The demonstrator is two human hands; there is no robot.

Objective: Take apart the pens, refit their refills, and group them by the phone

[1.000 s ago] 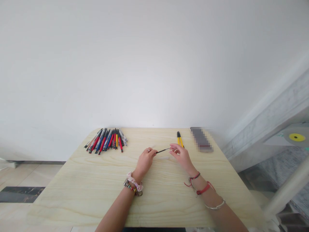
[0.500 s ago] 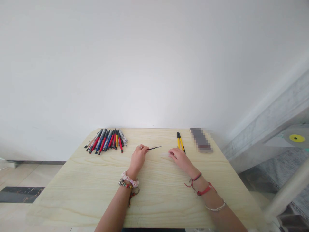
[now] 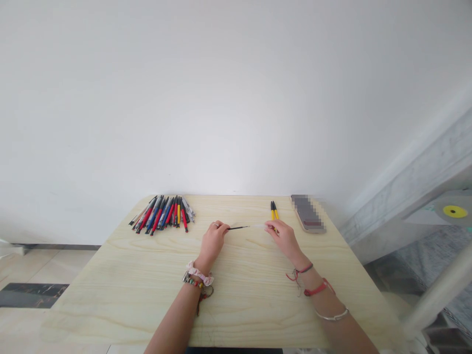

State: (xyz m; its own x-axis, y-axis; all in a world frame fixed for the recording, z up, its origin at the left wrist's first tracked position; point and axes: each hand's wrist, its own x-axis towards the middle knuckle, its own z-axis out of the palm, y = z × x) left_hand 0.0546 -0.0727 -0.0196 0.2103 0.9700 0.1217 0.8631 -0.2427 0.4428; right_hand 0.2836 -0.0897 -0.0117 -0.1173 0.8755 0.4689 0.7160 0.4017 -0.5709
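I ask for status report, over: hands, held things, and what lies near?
Left hand pinching thin black refill. Right hand pinching faint translucent piece; contact with refill unclear. Two yellow-black pens just beyond, partly hidden.

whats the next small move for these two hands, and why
I'd probably ease the right hand slightly leftward, bringing its clear piece to the near end of the thin black stick in the left hand: the two point toward each other, roughly in line, and seem not to meet, though the clear piece's end is hard to make out.
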